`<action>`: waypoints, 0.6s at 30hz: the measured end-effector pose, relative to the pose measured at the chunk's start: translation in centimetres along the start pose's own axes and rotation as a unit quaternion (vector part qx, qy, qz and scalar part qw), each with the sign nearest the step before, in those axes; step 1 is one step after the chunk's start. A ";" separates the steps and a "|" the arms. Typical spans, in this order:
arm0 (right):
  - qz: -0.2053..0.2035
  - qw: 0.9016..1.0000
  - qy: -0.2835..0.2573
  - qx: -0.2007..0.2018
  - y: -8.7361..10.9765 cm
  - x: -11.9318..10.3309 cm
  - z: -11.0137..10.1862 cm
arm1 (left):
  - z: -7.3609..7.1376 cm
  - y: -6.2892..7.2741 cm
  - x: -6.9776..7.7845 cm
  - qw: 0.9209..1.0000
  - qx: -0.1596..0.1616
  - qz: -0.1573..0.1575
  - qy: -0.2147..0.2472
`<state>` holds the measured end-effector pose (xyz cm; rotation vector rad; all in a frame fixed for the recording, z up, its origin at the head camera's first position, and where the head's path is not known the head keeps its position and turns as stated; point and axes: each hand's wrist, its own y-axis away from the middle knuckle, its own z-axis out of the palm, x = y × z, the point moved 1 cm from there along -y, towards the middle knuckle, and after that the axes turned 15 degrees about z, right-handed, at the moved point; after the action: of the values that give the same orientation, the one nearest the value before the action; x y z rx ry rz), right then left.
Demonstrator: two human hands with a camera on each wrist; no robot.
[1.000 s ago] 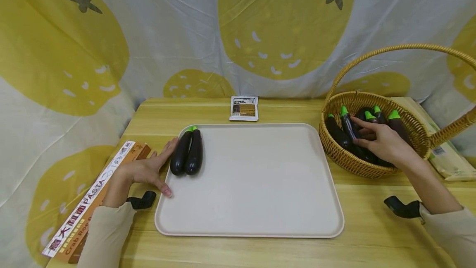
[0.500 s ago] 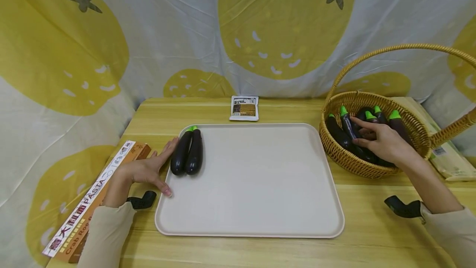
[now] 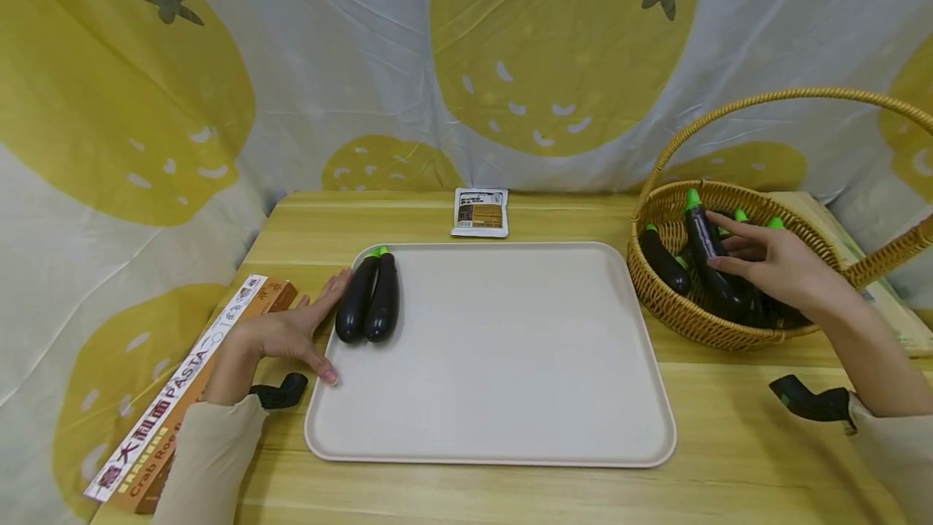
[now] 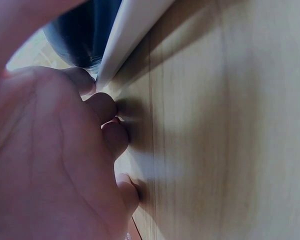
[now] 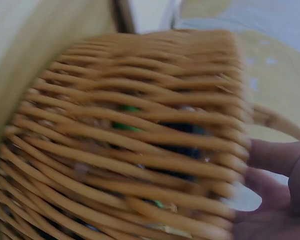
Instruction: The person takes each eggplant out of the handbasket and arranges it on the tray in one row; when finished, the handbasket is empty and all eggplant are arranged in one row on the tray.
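My right hand (image 3: pixel 783 262) pinches a dark purple eggplant (image 3: pixel 705 245) with a green stem between thumb and fingers, inside the wicker basket (image 3: pixel 674 316). Other eggplants (image 3: pixel 662 262) lie around and under it, partly hidden by the hand. In the right wrist view the basket's woven side (image 5: pixel 140 135) blocks most of the eggplants. My left hand (image 3: pixel 287 339) rests spread at the left edge of the white tray (image 3: pixel 503 363), its thumb on the rim. Two eggplants (image 3: pixel 382 302) lie side by side on the tray by those fingers. Several left fingertips (image 4: pixel 115 137) touch the tabletop.
A pasta box (image 3: pixel 182 387) lies slanted beyond my left forearm. Behind the tray is a small packet (image 3: pixel 479 212). The basket's tall handle (image 3: pixel 787 94) arches over its opening. A pale flat package (image 3: pixel 900 318) lies to the basket's right. A patterned cloth (image 3: pixel 350 63) hangs behind the table.
My right hand has drawn the pinched eggplant up and slightly right among the others, uncovering a green stem beneath it. The left hand, tray and its two eggplants stay put.
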<state>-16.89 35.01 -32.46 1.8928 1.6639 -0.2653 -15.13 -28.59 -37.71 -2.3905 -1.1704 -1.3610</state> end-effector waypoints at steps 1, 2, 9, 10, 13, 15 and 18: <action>0.002 1.000 -0.005 0.004 0.1 0.1 -0.3 | 0.0 0.0 0.0 1.000 -0.001 0.000 0.000; 0.005 1.000 -0.006 0.009 0.2 0.1 -0.6 | 0.0 0.0 0.0 1.000 -0.001 0.000 0.000; 0.046 0.997 -0.051 -0.030 1.7 -0.1 -2.1 | 0.0 0.0 0.1 1.000 -0.001 0.000 0.001; 0.047 0.997 -0.051 -0.037 2.0 -0.1 -2.3 | 0.0 0.0 0.1 1.000 -0.001 0.000 0.000; 0.033 0.997 -0.046 -0.054 2.9 0.1 -2.5 | 0.0 0.0 0.1 1.000 -0.001 -0.001 -0.002; 0.017 0.998 -0.033 -0.060 3.5 0.2 -2.5 | 0.0 0.0 0.1 1.000 -0.001 -0.001 -0.002; 0.002 0.997 -0.013 -0.070 4.3 0.0 -2.3 | 0.0 0.0 0.0 1.000 -0.001 -0.001 -0.002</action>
<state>-13.35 36.14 -29.39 1.7808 1.6172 -0.1663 -15.16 -28.57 -37.69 -2.3944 -1.1743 -1.3592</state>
